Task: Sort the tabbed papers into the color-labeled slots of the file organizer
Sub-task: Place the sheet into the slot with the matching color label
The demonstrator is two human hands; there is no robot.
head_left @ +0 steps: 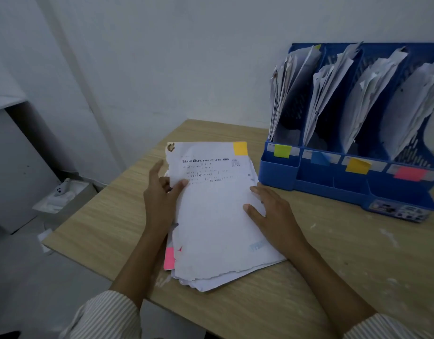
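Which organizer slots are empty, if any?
None. All four slots of the blue file organizer, labelled green, blue, yellow and pink, hold leaning papers.

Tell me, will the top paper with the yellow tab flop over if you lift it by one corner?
Probably yes. The top paper looks like one thin sheet with ragged edges, so it would likely droop and could tear. It lies loose on the paper stack, so it may slide when the left hand pulls it.
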